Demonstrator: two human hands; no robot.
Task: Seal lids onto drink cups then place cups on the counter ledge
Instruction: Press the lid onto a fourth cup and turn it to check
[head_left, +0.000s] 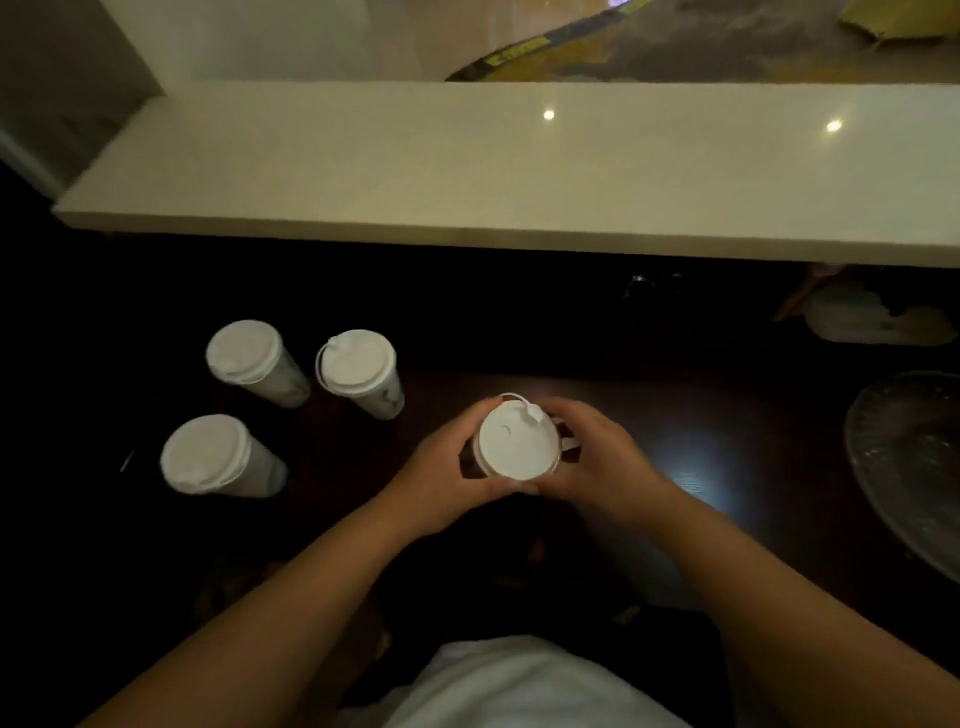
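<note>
A white lid (517, 444) sits on top of a drink cup at the middle of the dark table. My left hand (447, 470) curls round the cup's left side and my right hand (592, 457) curls round its right side, thumbs meeting at the near rim. The lid's plug tab sticks up at the far edge. Three more lidded white cups stand to the left: one at the back left (248, 353), one beside it (358, 366), one nearer (208, 454). The pale counter ledge (467, 171) runs across above the table, with nothing on it.
A clear glass dish (909, 457) lies at the right edge of the table. Under the ledge at the right sits a pale container (852, 322) in shadow. A grey wall meets the ledge's left end.
</note>
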